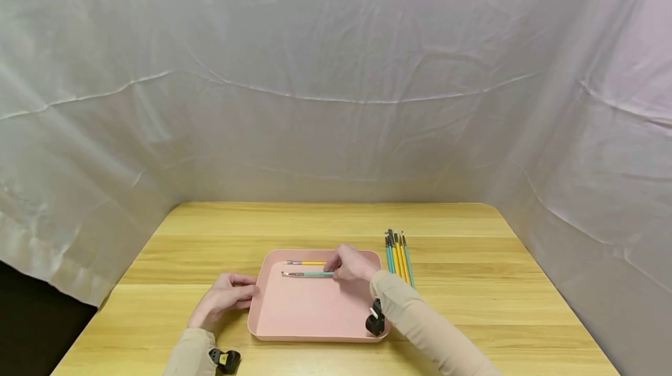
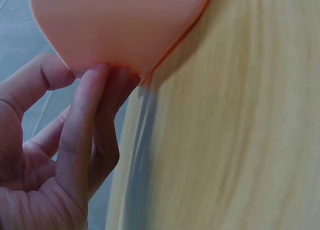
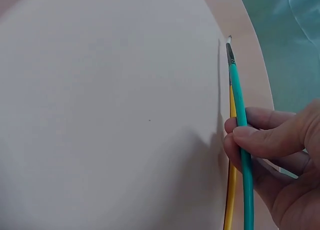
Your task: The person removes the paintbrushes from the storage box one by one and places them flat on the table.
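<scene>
A pink tray (image 1: 315, 317) lies on the wooden table, and my left hand (image 1: 223, 299) holds it by the left edge. Seen from the left wrist, the fingers (image 2: 82, 115) and thumb close on the tray's wall (image 2: 120, 30). Over the back part of the tray, my right hand (image 1: 353, 263) pinches a teal paintbrush (image 3: 241, 100) by its handle between thumb and fingertips. Its bristles point left in the head view. A yellow paintbrush (image 1: 313, 263) lies in the tray along the back wall, partly hidden behind the right hand.
Several teal and yellow paintbrushes (image 1: 399, 253) lie in a bunch on the table (image 1: 472, 283), just right of the tray. The right sleeve (image 1: 420, 312) passes over the tray's right edge. Grey-white cloth (image 1: 336, 131) hangs behind the table and at both sides.
</scene>
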{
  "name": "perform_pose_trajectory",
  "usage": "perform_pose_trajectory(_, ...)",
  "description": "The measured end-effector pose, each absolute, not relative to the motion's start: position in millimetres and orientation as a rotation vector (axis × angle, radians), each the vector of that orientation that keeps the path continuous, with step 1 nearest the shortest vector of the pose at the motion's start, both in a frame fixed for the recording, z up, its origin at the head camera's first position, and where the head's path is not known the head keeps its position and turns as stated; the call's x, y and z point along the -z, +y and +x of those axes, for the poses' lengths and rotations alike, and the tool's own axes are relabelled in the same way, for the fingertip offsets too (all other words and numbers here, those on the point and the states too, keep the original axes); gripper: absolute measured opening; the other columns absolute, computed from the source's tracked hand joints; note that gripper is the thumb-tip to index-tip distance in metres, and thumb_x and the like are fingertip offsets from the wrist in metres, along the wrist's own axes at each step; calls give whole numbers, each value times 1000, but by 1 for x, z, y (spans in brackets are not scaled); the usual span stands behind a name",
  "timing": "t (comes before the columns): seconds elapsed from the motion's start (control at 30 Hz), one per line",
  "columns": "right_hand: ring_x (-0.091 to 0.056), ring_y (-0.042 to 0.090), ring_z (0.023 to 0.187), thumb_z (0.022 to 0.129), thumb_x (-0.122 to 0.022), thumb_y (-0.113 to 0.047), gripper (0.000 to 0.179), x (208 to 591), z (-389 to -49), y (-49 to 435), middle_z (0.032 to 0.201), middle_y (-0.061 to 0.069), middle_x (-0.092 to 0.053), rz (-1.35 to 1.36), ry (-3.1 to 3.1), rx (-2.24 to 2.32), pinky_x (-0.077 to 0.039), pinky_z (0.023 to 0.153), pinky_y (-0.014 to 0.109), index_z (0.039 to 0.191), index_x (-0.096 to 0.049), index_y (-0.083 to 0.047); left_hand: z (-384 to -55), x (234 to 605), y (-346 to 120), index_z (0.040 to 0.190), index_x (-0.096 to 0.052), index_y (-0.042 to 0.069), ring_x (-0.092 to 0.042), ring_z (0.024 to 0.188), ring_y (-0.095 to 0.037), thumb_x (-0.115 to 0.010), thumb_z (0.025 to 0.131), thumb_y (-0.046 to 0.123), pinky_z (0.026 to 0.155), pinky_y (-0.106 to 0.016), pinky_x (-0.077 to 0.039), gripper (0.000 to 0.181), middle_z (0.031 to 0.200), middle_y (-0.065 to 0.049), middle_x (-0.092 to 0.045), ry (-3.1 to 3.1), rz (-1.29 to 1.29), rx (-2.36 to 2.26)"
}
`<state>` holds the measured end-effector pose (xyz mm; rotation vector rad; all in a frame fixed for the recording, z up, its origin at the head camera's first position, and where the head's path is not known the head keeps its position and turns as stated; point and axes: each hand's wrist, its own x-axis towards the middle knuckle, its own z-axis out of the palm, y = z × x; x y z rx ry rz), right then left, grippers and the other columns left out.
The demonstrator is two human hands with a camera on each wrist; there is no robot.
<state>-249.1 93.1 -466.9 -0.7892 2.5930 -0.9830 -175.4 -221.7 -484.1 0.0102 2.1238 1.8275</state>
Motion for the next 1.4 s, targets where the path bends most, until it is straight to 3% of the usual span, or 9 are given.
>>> perform_pose_trajectory(0.47, -69, 21, 79, 77, -69, 14, 24, 459, -248, 97, 91, 14, -77, -776, 2541, 1072, -55, 69, 17, 95, -79, 1, -175, 485, -225, 121, -54, -27, -70, 78, -7, -68, 89, 1, 72, -21, -63, 44, 92, -3, -75, 2109, 19, -1846)
perform_pose_trajectory(0.77, -69, 12, 84, 80, -64, 16, 34, 453, -242, 106, 98, 8, -78, -674, 2486, 1156, -58, 78, 25, 97, -80, -8, -175, 486, -225, 121, -54, -27, -70, 78, -7, -68, 89, 1, 72, -22, -63, 44, 92, -4, -75, 2105, 19, -1846)
perform_pose_trajectory(1.0, -71, 16, 84, 81, -69, 13, 27, 451, -239, 116, 100, 17, -77, -716, 2399, 1308, -59, 76, 22, 102, -79, -1, -174, 485, -225, 120, -56, -25, -70, 76, -6, -68, 90, 2, 69, -20, -62, 43, 88, -1, -75, 2105, 8, -1847)
perform_pose_trajectory(1.4, -68, 10, 81, 82, -74, 6, 27, 443, -231, 129, 103, 27, -74, -657, 2256, 1540, -58, 75, 26, 109, -75, 3, -173, 484, -223, 120, -56, -26, -71, 76, -5, -67, 90, 2, 69, -20, -62, 43, 87, 1, -75, 2085, 23, -1866)
